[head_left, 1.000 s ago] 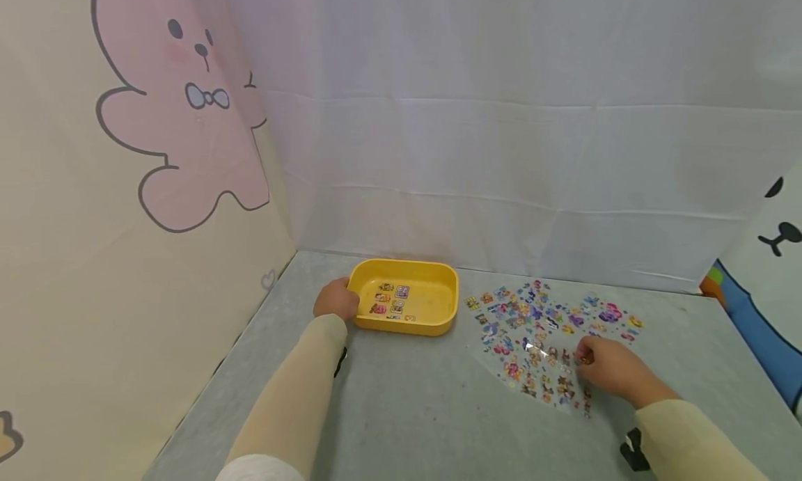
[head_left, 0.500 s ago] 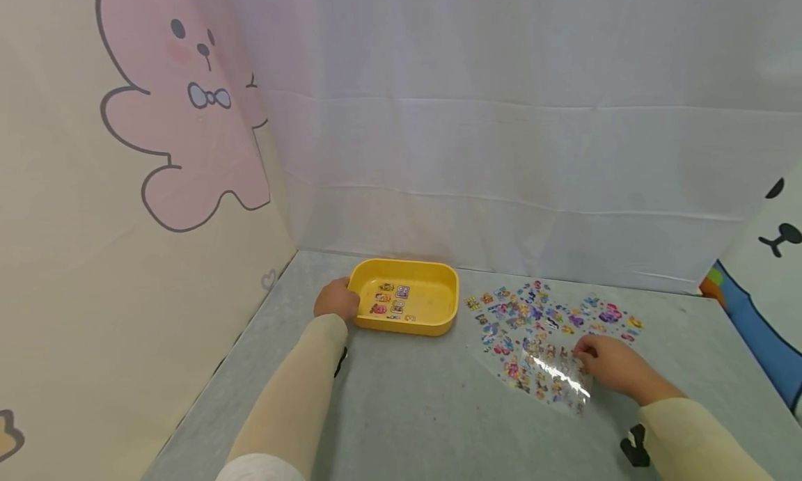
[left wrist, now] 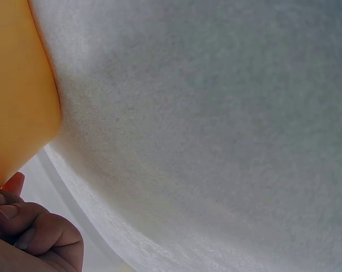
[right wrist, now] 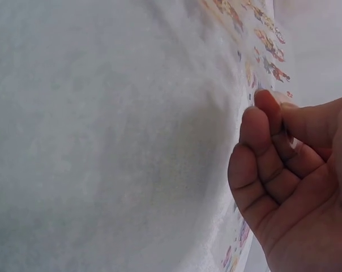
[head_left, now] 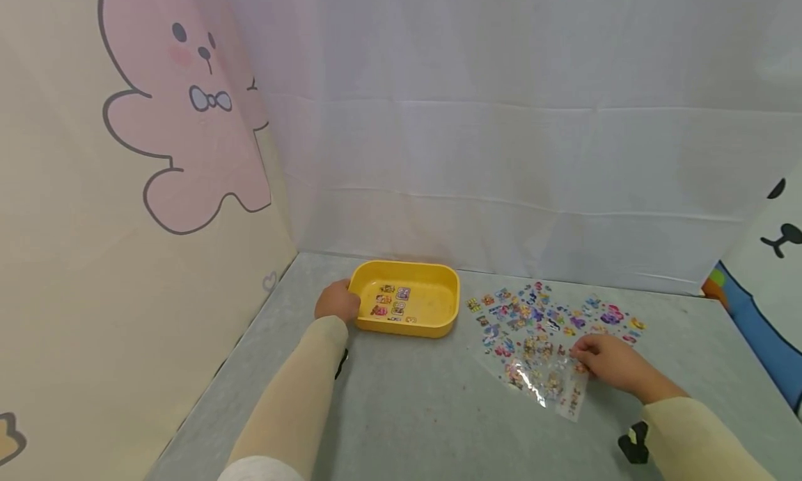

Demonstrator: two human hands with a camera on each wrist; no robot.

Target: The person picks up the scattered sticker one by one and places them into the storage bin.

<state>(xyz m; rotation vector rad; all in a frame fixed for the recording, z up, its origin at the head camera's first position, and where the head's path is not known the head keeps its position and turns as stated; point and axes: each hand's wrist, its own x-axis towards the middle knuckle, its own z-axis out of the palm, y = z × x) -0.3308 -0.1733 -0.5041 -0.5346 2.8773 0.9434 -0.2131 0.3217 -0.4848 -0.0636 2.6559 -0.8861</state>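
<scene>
My left hand [head_left: 337, 301] grips the left end of a shallow yellow tray [head_left: 443, 321], whose floor bears several small colourful stickers [head_left: 397, 307]. In the left wrist view, curled fingers [left wrist: 29, 226] show beside the yellow tray wall [left wrist: 18, 90]. To the right lie transparent sticker sheets [head_left: 501, 328] printed with many small figures. My right hand [head_left: 610, 364] pinches the right edge of a clear sticker sheet [head_left: 569, 396], which is bent and catches glare. Thumb and index finger meet in the right wrist view, where my right hand [right wrist: 295, 175] hides much of the sheet's edge.
A grey cloth-like surface [head_left: 401, 418] covers the table. White curtain [head_left: 501, 154] stands directly behind it. On the left is a cream wall sheet with a pink bear [head_left: 194, 147]; another printed sheet [head_left: 758, 342] borders the right side.
The glare on the clear sheet has shifted down and left as the sheet bends. My right hand has moved slightly left with its edge. The left hand and tray stay put.
</scene>
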